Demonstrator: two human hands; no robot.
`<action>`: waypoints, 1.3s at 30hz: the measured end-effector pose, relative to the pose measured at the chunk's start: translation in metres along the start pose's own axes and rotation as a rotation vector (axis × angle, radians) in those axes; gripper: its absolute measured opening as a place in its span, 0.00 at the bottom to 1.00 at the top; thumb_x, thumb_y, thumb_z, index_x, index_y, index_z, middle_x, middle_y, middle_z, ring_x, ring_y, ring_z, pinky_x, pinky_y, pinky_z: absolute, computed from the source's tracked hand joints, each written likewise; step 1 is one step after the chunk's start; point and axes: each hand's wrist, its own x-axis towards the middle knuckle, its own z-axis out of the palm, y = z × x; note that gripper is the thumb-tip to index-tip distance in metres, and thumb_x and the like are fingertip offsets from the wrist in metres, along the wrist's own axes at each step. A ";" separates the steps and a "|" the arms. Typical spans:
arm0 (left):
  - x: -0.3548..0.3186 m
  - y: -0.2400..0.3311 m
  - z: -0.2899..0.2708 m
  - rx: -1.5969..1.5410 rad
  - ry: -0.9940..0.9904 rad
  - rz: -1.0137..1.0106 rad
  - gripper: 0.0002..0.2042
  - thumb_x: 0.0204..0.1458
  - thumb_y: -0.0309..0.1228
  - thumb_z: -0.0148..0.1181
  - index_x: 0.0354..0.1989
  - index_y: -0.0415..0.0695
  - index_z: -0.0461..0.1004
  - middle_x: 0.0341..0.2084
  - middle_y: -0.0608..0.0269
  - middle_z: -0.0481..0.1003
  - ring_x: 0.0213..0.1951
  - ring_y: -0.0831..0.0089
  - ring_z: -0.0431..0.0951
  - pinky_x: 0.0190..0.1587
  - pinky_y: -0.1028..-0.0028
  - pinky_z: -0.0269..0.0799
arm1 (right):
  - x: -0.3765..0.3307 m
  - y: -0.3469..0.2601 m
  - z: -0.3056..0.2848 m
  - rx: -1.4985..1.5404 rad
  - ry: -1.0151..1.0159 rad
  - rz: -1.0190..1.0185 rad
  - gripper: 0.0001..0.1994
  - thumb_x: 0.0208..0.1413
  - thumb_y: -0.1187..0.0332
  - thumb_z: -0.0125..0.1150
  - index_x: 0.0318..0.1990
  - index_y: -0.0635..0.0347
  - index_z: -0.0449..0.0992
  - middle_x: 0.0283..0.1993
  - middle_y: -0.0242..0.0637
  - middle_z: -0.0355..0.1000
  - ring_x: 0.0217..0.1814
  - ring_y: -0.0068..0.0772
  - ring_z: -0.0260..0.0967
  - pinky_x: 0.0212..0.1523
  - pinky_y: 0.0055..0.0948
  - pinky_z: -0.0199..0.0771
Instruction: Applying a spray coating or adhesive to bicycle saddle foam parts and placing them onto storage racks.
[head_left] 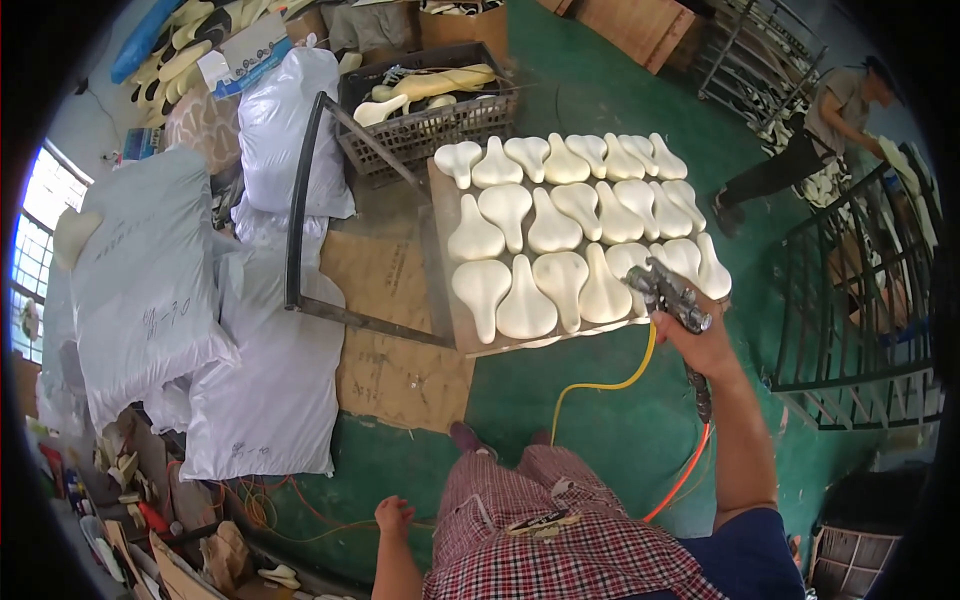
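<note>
Pads [553, 235], cream and saddle-shaped, lie in three rows ahead and left of your right hand [697, 345]; its fingers wrap one grey spray gun [662, 290]; one yellow hose [600, 386] and one orange hose [691, 466] trail below them; your left hand [395, 513] hangs half-open.

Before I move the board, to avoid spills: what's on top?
Three rows of pale saddle-shaped pieces lie on the board. The spray gun partly covers the nearest row; board surface beneath pieces is hidden.
</note>
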 end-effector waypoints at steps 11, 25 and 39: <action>-0.019 -0.066 0.010 0.098 -0.051 0.007 0.13 0.44 0.33 0.51 0.39 0.44 0.64 0.27 0.60 0.70 0.20 0.65 0.72 0.18 0.70 0.69 | -0.079 0.044 -0.027 0.082 -0.214 0.053 0.23 0.43 0.74 0.57 0.51 0.62 0.62 0.31 0.30 0.68 0.30 0.15 0.63 0.29 0.18 0.66; -0.023 -0.096 -0.025 0.016 -0.079 0.089 0.11 0.43 0.30 0.51 0.37 0.43 0.65 0.26 0.60 0.69 0.21 0.65 0.71 0.21 0.70 0.71 | -0.147 0.025 0.004 -0.123 -0.319 0.019 0.23 0.41 0.72 0.57 0.49 0.60 0.62 0.33 0.36 0.69 0.34 0.20 0.63 0.35 0.24 0.65; -0.032 -0.135 -0.070 0.002 -0.012 -0.096 0.12 0.43 0.30 0.49 0.38 0.43 0.64 0.25 0.58 0.70 0.17 0.65 0.71 0.14 0.73 0.68 | -0.174 0.023 -0.023 -0.120 -0.128 0.116 0.23 0.41 0.75 0.56 0.50 0.62 0.63 0.34 0.34 0.68 0.33 0.20 0.62 0.36 0.22 0.65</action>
